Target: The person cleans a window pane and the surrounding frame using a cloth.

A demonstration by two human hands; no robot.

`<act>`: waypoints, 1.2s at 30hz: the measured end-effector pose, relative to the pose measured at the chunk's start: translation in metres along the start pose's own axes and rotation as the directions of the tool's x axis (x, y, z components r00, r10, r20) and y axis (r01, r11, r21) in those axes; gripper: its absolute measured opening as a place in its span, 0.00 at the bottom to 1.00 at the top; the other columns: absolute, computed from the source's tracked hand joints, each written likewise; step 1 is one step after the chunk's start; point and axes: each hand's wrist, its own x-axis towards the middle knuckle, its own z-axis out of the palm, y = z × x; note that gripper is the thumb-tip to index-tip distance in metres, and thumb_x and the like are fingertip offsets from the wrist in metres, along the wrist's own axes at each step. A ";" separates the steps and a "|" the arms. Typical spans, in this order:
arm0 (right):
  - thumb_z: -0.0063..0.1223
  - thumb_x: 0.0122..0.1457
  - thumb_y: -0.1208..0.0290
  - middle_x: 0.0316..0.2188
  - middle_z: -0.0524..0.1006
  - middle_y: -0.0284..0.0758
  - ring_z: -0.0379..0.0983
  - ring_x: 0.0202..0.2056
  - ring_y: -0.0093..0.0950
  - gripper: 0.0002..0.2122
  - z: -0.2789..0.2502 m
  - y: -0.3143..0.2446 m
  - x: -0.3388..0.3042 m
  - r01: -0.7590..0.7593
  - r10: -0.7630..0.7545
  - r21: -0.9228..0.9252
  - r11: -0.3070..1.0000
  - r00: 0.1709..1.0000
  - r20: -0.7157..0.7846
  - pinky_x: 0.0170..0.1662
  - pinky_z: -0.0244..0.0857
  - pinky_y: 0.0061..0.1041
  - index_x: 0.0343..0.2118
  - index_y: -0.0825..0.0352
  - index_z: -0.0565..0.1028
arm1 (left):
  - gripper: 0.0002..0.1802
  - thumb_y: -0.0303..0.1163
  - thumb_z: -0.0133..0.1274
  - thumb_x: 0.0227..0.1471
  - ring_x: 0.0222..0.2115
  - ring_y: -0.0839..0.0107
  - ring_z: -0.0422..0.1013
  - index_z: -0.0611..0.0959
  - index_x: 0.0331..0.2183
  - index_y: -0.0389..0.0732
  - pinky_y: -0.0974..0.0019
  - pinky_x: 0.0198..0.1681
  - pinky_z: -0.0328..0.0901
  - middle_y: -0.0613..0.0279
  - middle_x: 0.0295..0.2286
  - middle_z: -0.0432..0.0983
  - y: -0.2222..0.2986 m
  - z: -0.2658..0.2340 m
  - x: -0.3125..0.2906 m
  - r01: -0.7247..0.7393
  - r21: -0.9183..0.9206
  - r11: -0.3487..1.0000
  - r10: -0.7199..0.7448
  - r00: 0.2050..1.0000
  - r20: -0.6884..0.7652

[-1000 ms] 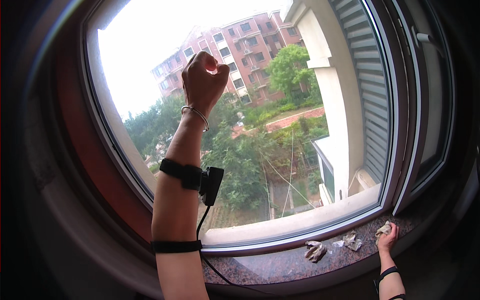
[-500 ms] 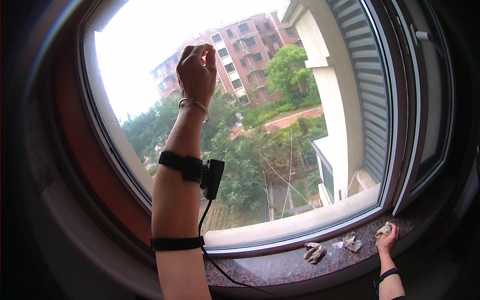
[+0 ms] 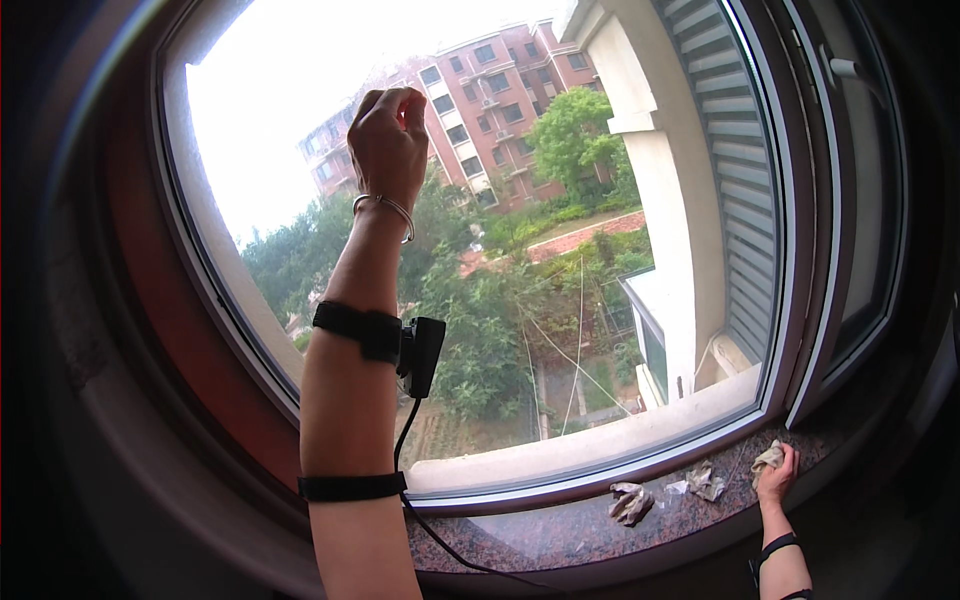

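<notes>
My left hand [image 3: 388, 140] is raised high in front of the window glass [image 3: 480, 300], its back toward me. The fingers are curled and closed together, and what they hold, if anything, is hidden. A metal bracelet [image 3: 385, 212] circles that wrist. At the lower right, my right hand [image 3: 776, 474] rests on the speckled stone sill [image 3: 480, 540], closed around a crumpled grey-beige wad of paper [image 3: 766, 461]. Two more crumpled wads lie left of it: one pale [image 3: 706, 483], the other darker grey and white [image 3: 631, 504].
A black strapped device [image 3: 424, 358] sits on my left forearm, its cable [image 3: 440, 537] trailing over the sill. At right stands a window sash [image 3: 850, 220] with a white handle [image 3: 844, 69]. Trees and a brick building [image 3: 500, 110] show through the glass.
My left hand and forearm have shifted very slightly left. My right hand stays in place on the wad.
</notes>
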 end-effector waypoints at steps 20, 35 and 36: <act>0.47 0.46 0.82 0.33 0.69 0.43 0.67 0.38 0.45 0.12 0.001 -0.005 0.001 0.014 -0.014 -0.017 1.000 1.000 0.001 0.41 0.63 0.38 0.36 0.68 0.70 | 0.07 0.27 0.60 0.44 0.24 0.72 0.72 0.83 0.31 0.41 0.70 0.32 0.66 0.61 0.25 0.76 0.005 0.001 -0.001 0.103 -0.043 0.994 -0.105 0.994 -0.037; 0.48 0.46 0.82 0.33 0.69 0.43 0.67 0.38 0.45 0.11 0.001 -0.008 0.000 0.021 -0.021 0.005 1.000 1.000 -0.005 0.41 0.63 0.38 0.36 0.68 0.70 | 0.08 0.29 0.60 0.45 0.25 0.71 0.72 0.83 0.32 0.42 0.69 0.32 0.66 0.62 0.25 0.76 0.004 0.001 0.000 0.134 -0.032 0.990 -0.135 0.990 -0.049; 0.47 0.46 0.82 0.32 0.69 0.43 0.67 0.38 0.45 0.12 0.002 -0.008 0.000 0.022 -0.022 0.010 1.000 1.000 -0.011 0.41 0.63 0.38 0.36 0.68 0.70 | 0.08 0.29 0.60 0.45 0.25 0.71 0.72 0.83 0.32 0.42 0.69 0.32 0.66 0.62 0.25 0.76 0.004 0.000 0.001 0.133 -0.031 0.991 -0.134 0.990 -0.049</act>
